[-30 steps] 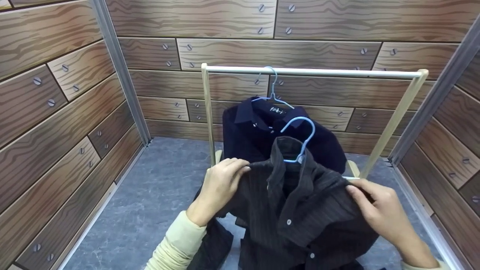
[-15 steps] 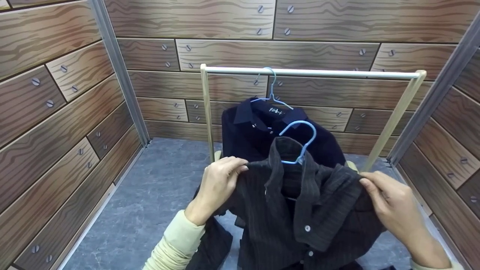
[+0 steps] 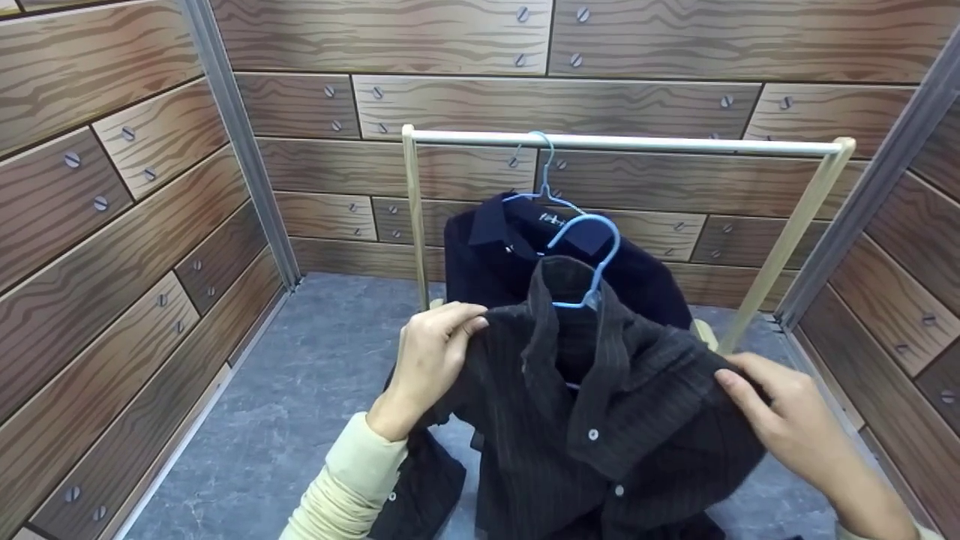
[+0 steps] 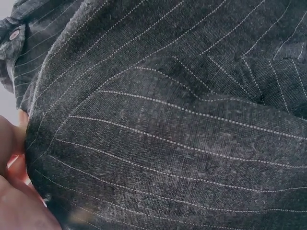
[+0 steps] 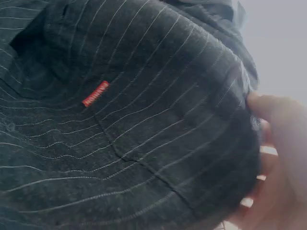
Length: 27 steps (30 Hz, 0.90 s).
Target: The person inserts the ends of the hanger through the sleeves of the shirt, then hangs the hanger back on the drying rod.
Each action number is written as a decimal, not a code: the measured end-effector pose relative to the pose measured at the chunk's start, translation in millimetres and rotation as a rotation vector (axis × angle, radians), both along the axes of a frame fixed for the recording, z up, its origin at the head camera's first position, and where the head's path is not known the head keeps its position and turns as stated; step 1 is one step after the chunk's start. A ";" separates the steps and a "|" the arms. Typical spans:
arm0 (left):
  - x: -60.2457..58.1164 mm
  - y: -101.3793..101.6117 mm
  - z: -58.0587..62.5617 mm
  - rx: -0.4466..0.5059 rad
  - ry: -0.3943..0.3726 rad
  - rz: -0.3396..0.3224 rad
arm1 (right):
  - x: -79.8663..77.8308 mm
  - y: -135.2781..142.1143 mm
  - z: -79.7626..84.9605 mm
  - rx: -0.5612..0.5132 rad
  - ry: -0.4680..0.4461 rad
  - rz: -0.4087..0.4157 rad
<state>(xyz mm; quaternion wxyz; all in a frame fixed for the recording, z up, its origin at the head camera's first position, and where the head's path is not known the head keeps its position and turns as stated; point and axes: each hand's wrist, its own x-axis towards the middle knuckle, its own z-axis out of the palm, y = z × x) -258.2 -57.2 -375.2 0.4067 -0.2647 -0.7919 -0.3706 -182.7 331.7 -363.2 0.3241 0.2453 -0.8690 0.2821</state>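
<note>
Between my hands hangs a dark pinstriped shirt (image 3: 525,420) with pale buttons, its collar standing up. A light blue hanger (image 3: 609,251) sits inside it, the hook rising out of the collar. My left hand (image 3: 435,356) pinches the shoulder on the left, and my right hand (image 3: 787,409) pinches the shoulder on the right. Striped cloth fills both wrist views; a small red tag (image 5: 96,93) shows in the right wrist view. Behind, a navy shirt (image 3: 487,262) hangs from the rack on a thin blue hanger (image 3: 547,169), partly covered by the dark shirt.
A rack with a white rail (image 3: 637,142) and wooden posts (image 3: 787,240) stands at the back. Wood-patterned walls (image 3: 465,105) enclose the space on the left, back and right. Grey floor (image 3: 300,375) shows around the shirts.
The dark shirt's right shoulder has been pulled outward to the right by my right hand. Collar and hanger hook now sit slightly higher and further left. The navy shirt stays in place.
</note>
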 end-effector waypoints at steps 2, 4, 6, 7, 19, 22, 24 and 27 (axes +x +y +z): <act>-0.7 3.8 1.3 -0.006 0.000 -0.001 | -0.6 -0.5 -2.3 -0.012 0.046 0.027; -1.2 7.8 2.0 -0.013 0.001 -0.004 | -0.4 -0.8 -3.6 -0.032 0.094 0.048; -2.1 11.5 1.8 -0.017 0.003 -0.011 | 0.4 -1.2 -3.6 -0.024 0.137 0.041; -2.5 13.2 1.8 -0.020 0.008 -0.019 | 1.1 -1.4 -3.2 -0.010 0.148 0.031; -6.8 29.7 8.8 -0.069 0.065 -0.115 | 6.7 0.7 1.2 0.018 0.312 -0.085; -7.2 33.4 11.5 -0.080 0.068 -0.104 | 6.3 4.2 0.4 -0.003 0.319 -0.098; -8.4 35.4 13.9 -0.102 0.076 -0.101 | 6.0 6.5 0.5 -0.027 0.319 -0.094; -10.3 37.3 19.5 -0.151 0.095 -0.099 | 6.6 9.0 2.7 -0.049 0.309 -0.092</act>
